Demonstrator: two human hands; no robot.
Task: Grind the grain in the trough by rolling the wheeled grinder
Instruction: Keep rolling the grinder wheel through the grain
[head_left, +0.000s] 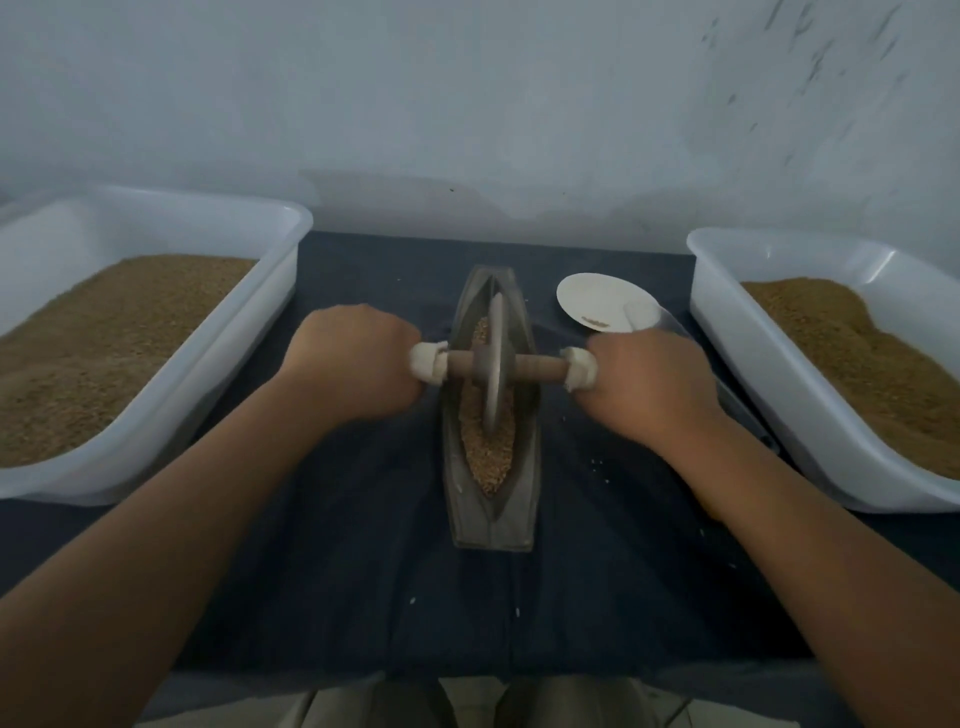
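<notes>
Grinder (493, 364) handles, wrapped in white, are gripped by the curled fingers of the left hand (358, 358) and right hand (649, 382), one at each end of the axle. Its wheel stands upright in the grain (488, 452) near the middle of the long trough (491, 519). The trough lies on a dark cloth (363, 545) between a left tub (249, 332) and a right tub (753, 332), both holding brown grain. A white plate (597, 301) sits just beyond the right hand.

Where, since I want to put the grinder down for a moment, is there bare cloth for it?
The widest bare cloth lies between the near end of the trough and the table's front edge. A narrower strip runs between the left tub and the trough, under the left forearm. Right of the trough is crowded: plate and right tub.
</notes>
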